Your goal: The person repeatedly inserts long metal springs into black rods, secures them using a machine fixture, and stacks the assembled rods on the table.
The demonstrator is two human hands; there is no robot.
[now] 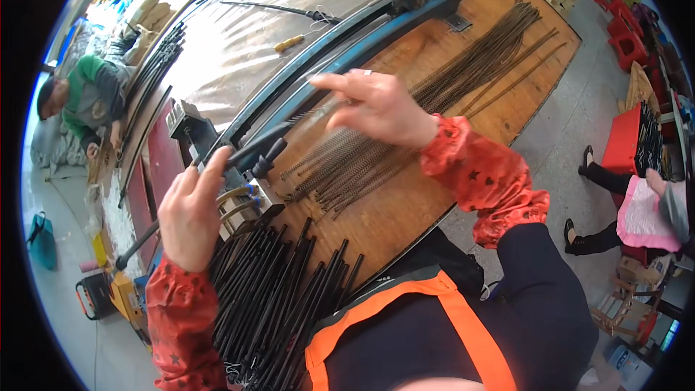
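My left hand (190,213) is closed around a long black tube (137,245), which slants up to the right over the machine's near end. A twisted, spring-like metal rod (310,111) runs on from the tube's upper end toward my right hand (376,105). That hand is over the blue rail, thumb and fingers apart and slightly blurred, with the rod close to the gap between them. Beneath it, a bundle of brown coiled rods (362,166) lies on the wooden table. Several black tubes (275,297) are piled just right of my left forearm.
A long blue metal rail (355,47) crosses the wooden tabletop (405,221). Beyond it, a black rod and a yellow-handled tool (288,44) lie on a plastic-covered surface. One person (90,98) works at far left; another (651,210) is at right near red bins (622,137).
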